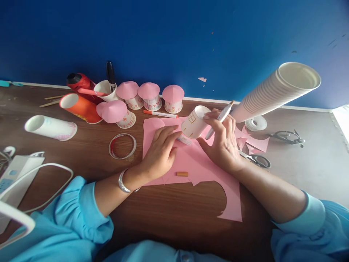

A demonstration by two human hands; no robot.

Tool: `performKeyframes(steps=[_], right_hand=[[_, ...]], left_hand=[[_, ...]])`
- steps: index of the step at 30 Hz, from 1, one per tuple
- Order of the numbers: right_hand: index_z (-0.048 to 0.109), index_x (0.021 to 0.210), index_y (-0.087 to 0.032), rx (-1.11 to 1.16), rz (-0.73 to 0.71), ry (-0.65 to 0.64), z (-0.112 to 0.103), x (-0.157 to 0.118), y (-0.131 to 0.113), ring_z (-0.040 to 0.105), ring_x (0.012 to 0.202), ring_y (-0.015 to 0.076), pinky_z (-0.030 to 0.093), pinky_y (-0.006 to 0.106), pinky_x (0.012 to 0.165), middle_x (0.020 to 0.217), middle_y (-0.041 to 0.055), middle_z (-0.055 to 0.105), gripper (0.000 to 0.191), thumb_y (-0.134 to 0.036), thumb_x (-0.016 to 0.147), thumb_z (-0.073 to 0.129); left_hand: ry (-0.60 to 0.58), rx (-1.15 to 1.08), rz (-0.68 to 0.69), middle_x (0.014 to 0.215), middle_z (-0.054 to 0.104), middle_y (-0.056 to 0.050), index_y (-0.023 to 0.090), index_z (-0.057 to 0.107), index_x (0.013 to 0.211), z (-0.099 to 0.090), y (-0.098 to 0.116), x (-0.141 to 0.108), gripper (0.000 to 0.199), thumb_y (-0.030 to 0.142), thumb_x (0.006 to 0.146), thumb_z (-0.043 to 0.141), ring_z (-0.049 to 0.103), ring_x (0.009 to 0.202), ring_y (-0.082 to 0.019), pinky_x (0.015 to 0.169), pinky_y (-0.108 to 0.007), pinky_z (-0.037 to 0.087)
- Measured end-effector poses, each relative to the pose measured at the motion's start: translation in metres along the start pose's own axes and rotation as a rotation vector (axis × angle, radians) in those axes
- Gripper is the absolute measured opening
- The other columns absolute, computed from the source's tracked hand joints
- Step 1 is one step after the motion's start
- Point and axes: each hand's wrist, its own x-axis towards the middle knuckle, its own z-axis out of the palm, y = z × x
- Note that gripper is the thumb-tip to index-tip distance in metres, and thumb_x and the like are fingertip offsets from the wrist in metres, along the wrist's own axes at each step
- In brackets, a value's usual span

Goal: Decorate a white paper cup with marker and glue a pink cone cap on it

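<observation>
My right hand [225,145] grips a small white paper cup [195,125] between thumb and fingers. A window and short lines are drawn on the cup in yellow-brown. The same hand also holds an uncapped white marker [222,118], its brown tip pointing up and away from the cup. My left hand [162,154] is beside the cup, fingers stretched out and holding nothing; whether its fingertips touch the cup I cannot tell. Beneath both hands lies a cut pink paper sheet [201,167], with a brown marker cap [182,174] on it. A partly hidden pale object [184,139] lies under the cup.
Decorated cups with pink cone roofs [148,95] line the back, near an orange marker [160,114]. A tall stack of cups [275,91] leans at right, above scissors [260,161] and a tape roll [256,123]. Another tape roll [122,146] and a power strip [16,174] are left.
</observation>
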Motion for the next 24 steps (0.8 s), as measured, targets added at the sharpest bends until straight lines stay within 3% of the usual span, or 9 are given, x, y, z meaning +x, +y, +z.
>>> performKeyframes(steps=[5, 9, 13, 18, 21, 24], right_hand=[[0.033, 0.160, -0.031, -0.008, 0.023, -0.044, 0.002, -0.001, -0.003, 0.055, 0.140, 0.0426, 0.050, 0.072, 0.114, 0.143, 0.0164, 0.060, 0.079, -0.011, 0.091, 0.068], [0.036, 0.159, -0.031, -0.007, 0.010, -0.086, 0.004, -0.002, -0.004, 0.056, 0.137, 0.0404, 0.053, 0.070, 0.112, 0.140, 0.0155, 0.062, 0.074, -0.010, 0.094, 0.064], [0.038, 0.158, -0.030, -0.009, 0.007, -0.116, 0.004, -0.003, -0.006, 0.056, 0.137, 0.0389, 0.059, 0.062, 0.106, 0.141, 0.0160, 0.062, 0.069, -0.013, 0.096, 0.066], [0.033, 0.162, -0.031, 0.033, -0.060, -0.178, 0.002, -0.004, -0.008, 0.054, 0.137, 0.0388, 0.059, 0.060, 0.104, 0.144, 0.0164, 0.061, 0.068, -0.017, 0.102, 0.062], [0.034, 0.162, -0.031, 0.058, -0.117, -0.191, 0.001, -0.004, -0.007, 0.056, 0.135, 0.0365, 0.059, 0.056, 0.104, 0.137, 0.0153, 0.064, 0.067, -0.014, 0.102, 0.059], [0.037, 0.159, -0.033, 0.080, -0.126, -0.176, 0.002, -0.004, -0.006, 0.055, 0.136, 0.0346, 0.058, 0.055, 0.105, 0.140, 0.0136, 0.063, 0.063, -0.011, 0.103, 0.056]], left_hand=[[-0.049, 0.276, 0.084, 0.122, 0.075, -0.015, 0.016, 0.064, 0.132, -0.005, 0.006, 0.003, 0.032, 0.013, 0.100, 0.062, 0.065, 0.115, -0.035, 0.098, -0.055, 0.056], [-0.062, 0.370, 0.126, 0.105, 0.075, -0.013, 0.015, 0.068, 0.114, -0.011, 0.010, 0.006, 0.015, 0.017, 0.100, 0.063, 0.064, 0.096, -0.032, 0.080, -0.048, 0.056], [-0.032, 0.321, 0.108, 0.106, 0.070, -0.013, 0.016, 0.062, 0.112, -0.018, 0.016, 0.005, 0.017, 0.010, 0.097, 0.063, 0.064, 0.096, -0.030, 0.082, -0.045, 0.057], [0.100, 0.060, 0.084, 0.114, 0.064, -0.010, 0.019, 0.054, 0.125, -0.028, 0.013, 0.006, 0.029, 0.011, 0.098, 0.065, 0.064, 0.106, -0.025, 0.092, -0.040, 0.058], [0.183, -0.021, 0.048, 0.112, 0.061, -0.008, 0.021, 0.054, 0.121, -0.029, 0.007, 0.008, 0.029, 0.009, 0.097, 0.065, 0.063, 0.107, -0.023, 0.096, -0.040, 0.056], [0.180, -0.042, 0.033, 0.110, 0.061, -0.007, 0.022, 0.054, 0.117, -0.025, 0.002, 0.011, 0.031, 0.007, 0.093, 0.066, 0.063, 0.104, -0.022, 0.092, -0.039, 0.056]])
